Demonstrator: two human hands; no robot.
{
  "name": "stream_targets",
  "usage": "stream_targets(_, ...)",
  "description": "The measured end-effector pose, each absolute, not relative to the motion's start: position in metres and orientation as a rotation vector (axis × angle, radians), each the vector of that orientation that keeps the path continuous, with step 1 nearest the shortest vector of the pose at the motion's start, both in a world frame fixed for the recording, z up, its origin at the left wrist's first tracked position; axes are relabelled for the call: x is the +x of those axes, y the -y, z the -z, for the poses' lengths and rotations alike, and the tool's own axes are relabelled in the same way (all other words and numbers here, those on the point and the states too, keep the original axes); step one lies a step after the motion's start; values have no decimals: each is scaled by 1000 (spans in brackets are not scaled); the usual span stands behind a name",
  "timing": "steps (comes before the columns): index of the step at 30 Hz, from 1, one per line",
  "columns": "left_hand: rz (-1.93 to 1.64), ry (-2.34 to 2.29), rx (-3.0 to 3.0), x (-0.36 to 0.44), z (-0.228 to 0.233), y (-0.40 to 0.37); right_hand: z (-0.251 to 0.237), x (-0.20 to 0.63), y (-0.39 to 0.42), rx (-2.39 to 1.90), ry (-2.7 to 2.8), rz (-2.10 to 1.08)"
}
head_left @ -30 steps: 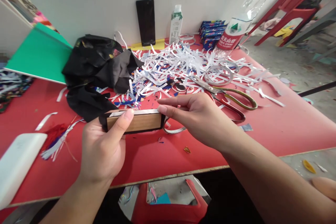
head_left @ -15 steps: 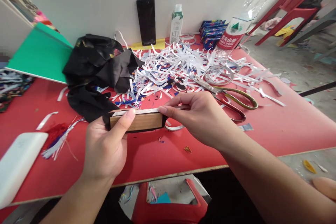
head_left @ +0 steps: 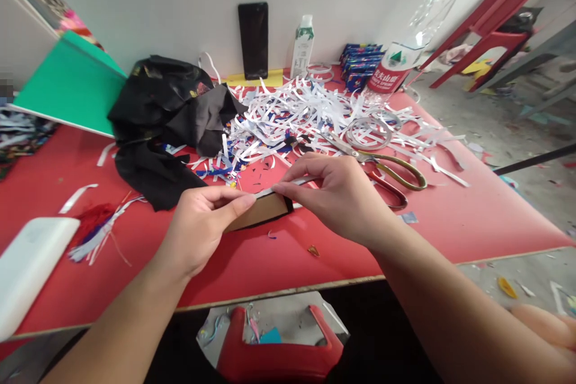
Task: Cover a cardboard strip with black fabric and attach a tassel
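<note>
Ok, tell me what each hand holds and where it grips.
The left hand grips the brown block over its left end. The right hand pinches a white strip along the block's top right edge.

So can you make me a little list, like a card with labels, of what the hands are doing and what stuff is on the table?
left hand: left hand grips the left end of a brown block
right hand: right hand pinches a white strip along the block's top edge
behind hands: scissors, pile of white paper strips, black cloth
by wall: black phone, small carton, plastic bottle
left side: green board, white slab
surface: red table
</note>
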State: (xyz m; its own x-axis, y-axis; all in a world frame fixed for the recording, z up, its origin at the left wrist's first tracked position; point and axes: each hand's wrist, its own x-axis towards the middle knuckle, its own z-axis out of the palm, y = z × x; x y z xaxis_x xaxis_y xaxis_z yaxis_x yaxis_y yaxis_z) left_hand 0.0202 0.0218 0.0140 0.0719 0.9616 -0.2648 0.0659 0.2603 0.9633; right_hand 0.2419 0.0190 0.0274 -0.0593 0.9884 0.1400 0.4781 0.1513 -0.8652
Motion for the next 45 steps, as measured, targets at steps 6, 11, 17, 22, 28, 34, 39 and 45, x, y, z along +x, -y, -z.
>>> stream_targets(6,-830,-1330,1372,18,-14,-24,-21,251,-15,-1290,1901,-411)
stream_targets(11,-754,-1266,1564,27,-19,-16,-17,244,-13,-1038,2031,-308)
stream_targets(17,-817,-1267,1647,29,-19,-14,-18,237,-12,-985,2135,-183)
stream_targets(22,-1047,-1421,2002,26,-13,-8,-18,223,-4,-1217,2140,13)
stream_targets(28,-1298,-1377,2423,26,-4,-8,-21,208,4,-1409,1964,-94)
stream_targets(34,-1429,-1248,2750,26,1,-14,-33,199,9,-1676,1718,-594)
stream_targets(39,-1418,-1274,2737,25,1,-14,-38,199,4,-1732,1569,-860)
stream_targets(45,-1074,-1392,2303,22,-15,-9,-32,208,1,-1575,1588,-982)
